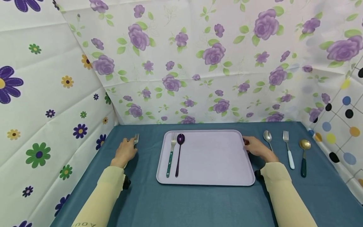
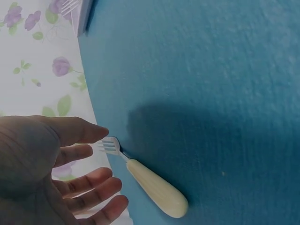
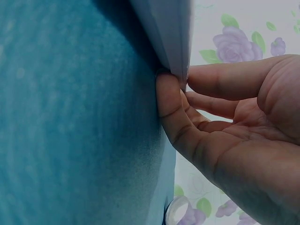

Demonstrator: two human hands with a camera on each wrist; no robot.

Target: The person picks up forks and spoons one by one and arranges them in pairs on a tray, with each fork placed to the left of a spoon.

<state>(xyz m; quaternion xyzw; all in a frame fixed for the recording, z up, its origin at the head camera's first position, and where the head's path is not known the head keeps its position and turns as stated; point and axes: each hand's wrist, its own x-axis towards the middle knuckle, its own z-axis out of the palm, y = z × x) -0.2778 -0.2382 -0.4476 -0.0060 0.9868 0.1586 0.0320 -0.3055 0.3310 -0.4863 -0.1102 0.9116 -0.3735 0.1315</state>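
Note:
My left hand (image 1: 124, 153) hovers by a small fork (image 1: 136, 139) at the left of the table. In the left wrist view the fork's cream handle (image 2: 157, 187) lies on the cloth, the thumb tip is at its tines, and the fingers are spread and loosely bent around nothing. My right hand (image 1: 256, 147) pinches the right edge of a pale lilac tray (image 1: 215, 157), thumb on top and a finger under the rim (image 3: 171, 37). On the tray's left side lie a fork with a green handle (image 1: 169, 164) and a dark purple spoon (image 1: 179, 154), side by side.
Right of the tray lie a silver spoon (image 1: 267, 136), partly hidden by the right hand, a fork with a white handle (image 1: 290, 157) and a gold spoon with a green handle (image 1: 304, 164). A blue cloth (image 1: 193, 205) covers the table. Patterned sheets (image 1: 175, 63) stand around it.

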